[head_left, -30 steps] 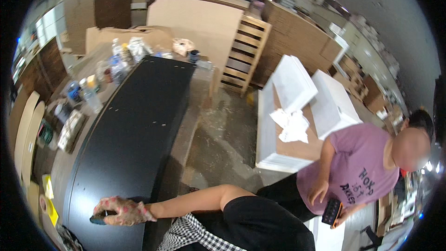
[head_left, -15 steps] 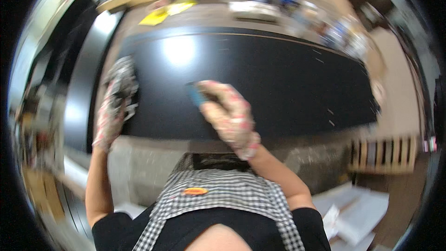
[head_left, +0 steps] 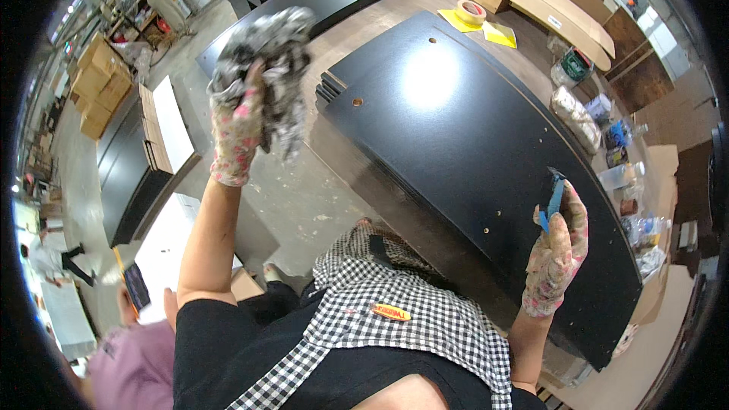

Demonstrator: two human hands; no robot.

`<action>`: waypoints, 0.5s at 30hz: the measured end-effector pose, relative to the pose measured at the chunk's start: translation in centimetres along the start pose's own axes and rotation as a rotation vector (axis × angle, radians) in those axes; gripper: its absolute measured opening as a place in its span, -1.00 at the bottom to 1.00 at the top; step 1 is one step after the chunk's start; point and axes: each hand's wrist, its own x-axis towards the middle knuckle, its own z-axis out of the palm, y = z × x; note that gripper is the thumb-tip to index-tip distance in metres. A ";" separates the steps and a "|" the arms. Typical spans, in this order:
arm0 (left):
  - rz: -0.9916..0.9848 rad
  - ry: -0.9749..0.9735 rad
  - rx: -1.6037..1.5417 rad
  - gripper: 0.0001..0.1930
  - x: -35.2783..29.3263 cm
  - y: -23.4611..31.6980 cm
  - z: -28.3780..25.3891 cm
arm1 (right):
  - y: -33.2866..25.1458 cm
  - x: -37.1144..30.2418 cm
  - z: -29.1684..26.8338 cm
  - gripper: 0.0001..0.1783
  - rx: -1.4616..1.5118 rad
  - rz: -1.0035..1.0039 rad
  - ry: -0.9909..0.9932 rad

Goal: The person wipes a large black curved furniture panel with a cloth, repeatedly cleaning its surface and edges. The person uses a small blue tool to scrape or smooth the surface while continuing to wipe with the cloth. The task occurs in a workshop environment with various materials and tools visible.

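Note:
My left hand [head_left: 237, 133], in a floral-patterned glove, grips a crumpled black-and-white rag [head_left: 285, 83] and holds it up off the left end of the black panels. The rag is slightly blurred. In my right hand [head_left: 558, 254], gloved alike, is a small blue scraper [head_left: 556, 199] with a dark blade, its tip above the top panel's surface. Curved glossy black panels [head_left: 425, 137] lie stacked on the workbench. The top one has several small holes and reflects a bright light.
Beyond the panels are a tape roll [head_left: 471, 11] on yellow sheets, a green can [head_left: 573, 67], a white wrapped bundle [head_left: 575, 120] and several bottles [head_left: 623, 175]. More black panels [head_left: 125, 159] are stacked at the left. A person in purple [head_left: 137, 368] is close at my lower left.
The view has swung left, and the panels now slant across it. My left hand has lifted the rag away from the panels' left end. The scraper stays in my right hand.

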 end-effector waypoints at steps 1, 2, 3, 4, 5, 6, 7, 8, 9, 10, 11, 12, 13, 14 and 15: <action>0.004 0.033 -0.136 -0.67 -0.4 1.8 1.0 | -0.1 0.1 -0.2 -0.48 0.000 -0.024 0.001; 0.119 0.020 -0.110 -0.66 -0.5 3.7 2.0 | -0.1 0.3 -0.4 -0.48 0.015 -0.036 -0.034; 0.181 -0.007 -0.212 -0.65 -0.4 5.5 3.1 | -0.1 0.3 -0.6 -0.48 0.017 -0.040 -0.023; 0.216 -0.059 -0.247 -0.64 -0.1 7.2 4.5 | 0.0 0.2 -0.8 -0.48 0.019 -0.035 0.014; 0.141 -0.163 -0.293 -0.64 0.2 8.6 5.9 | 0.0 0.0 -1.1 -0.48 0.008 -0.048 0.030; 0.143 -0.259 -0.306 -0.61 0.4 9.7 7.7 | 0.2 -0.2 -1.4 -0.48 -0.012 -0.107 0.028; 0.180 -0.348 -0.321 -0.57 0.6 10.7 9.4 | 0.1 -0.5 -2.1 -0.50 0.027 -0.061 0.032; 0.210 -0.442 -0.308 -0.51 0.5 11.6 10.9 | 0.1 -0.7 -2.6 -0.51 0.079 -0.005 0.047; 0.328 -0.549 -0.051 -0.34 0.6 12.1 11.7 | 0.0 -1.0 -3.3 -0.55 0.173 0.102 0.060; 0.619 -0.657 0.166 -0.25 0.7 12.5 12.5 | 0.1 -1.1 -3.8 -0.57 0.250 0.165 0.112; 0.678 -0.679 0.143 -0.25 0.7 12.8 13.0 | -0.1 -1.4 -4.5 -0.56 0.279 0.244 0.156; 0.705 -0.744 0.201 -0.24 0.8 13.0 13.2 | -0.2 -1.5 -4.9 -0.54 0.333 0.293 0.190; 0.766 -0.739 0.083 -0.24 1.0 13.3 13.4 | -0.5 -1.6 -5.3 -0.52 0.269 0.312 0.208; 0.787 -0.753 0.021 -0.25 1.2 13.6 13.3 | -0.7 -1.7 -5.6 -0.53 0.200 0.292 0.217; 0.779 -0.772 -0.009 -0.25 1.2 14.0 13.3 | -1.0 -1.6 -5.8 -0.53 0.128 0.319 0.255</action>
